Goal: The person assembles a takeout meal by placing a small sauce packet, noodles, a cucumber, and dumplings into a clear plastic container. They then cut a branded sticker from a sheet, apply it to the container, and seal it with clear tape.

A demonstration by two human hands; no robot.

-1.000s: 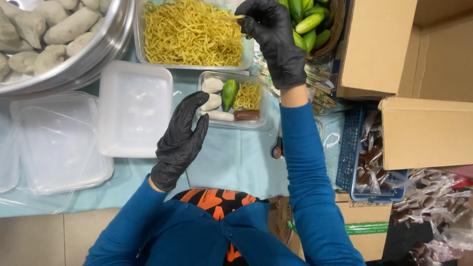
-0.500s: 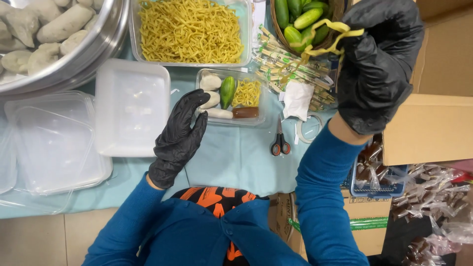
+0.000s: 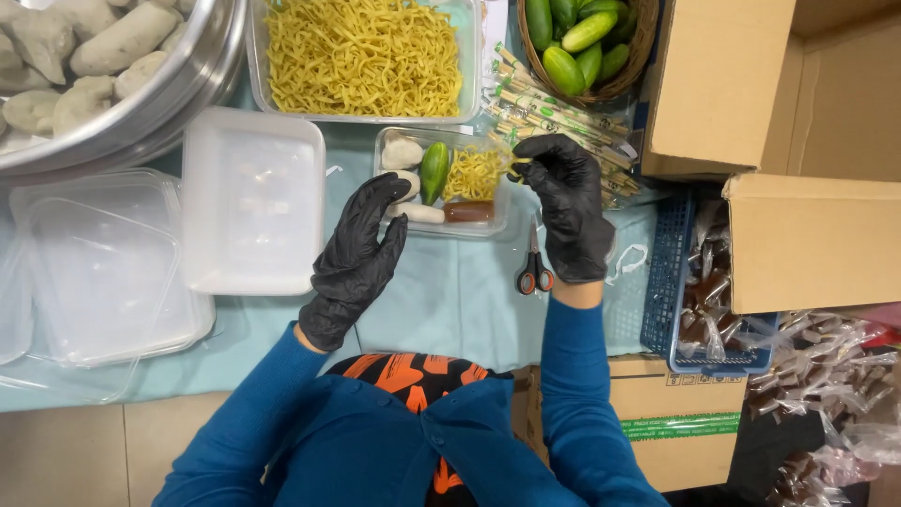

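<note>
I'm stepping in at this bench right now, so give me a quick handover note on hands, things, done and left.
Left hand: gloved, open, fingertips at the near edge of the small clear tray.
Right hand: gloved, pinching yellow noodles over that tray.
Already in the tray: pale dumplings, a green cucumber, a brown sauce packet.
Left: the tray is unlidded; wrapped chopsticks lie behind it, a clear lid to the left, scissors nearby.

Worktop (image 3: 450,300) covered in pale blue sheet, evenly lit; beige tiled floor (image 3: 84,451) visible below its near edge.
</note>
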